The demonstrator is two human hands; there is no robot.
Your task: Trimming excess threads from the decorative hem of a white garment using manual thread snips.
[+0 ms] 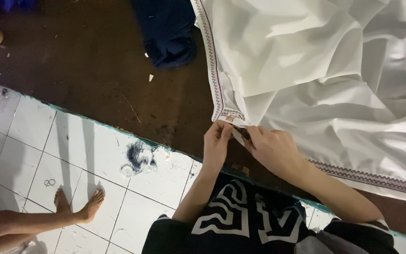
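Working at the corner of the white cloth (316,80), where the embroidered border (214,70) turns, right at the near edge of the brown table (85,70). Left hand (216,143) pinching the cloth corner, fingers closed on it. Right hand (274,149) closed around a small dark tool (244,133), kind too small to tell, tip at the border. Likely trimming or picking at the trim; calls for a steady pinch and fine tip work. Beyond the corner, a dark blue garment (167,33); left of it, scraps. Below the table edge, white tiled floor (34,141), another person's bare foot (78,207). Nothing blocking the corner.
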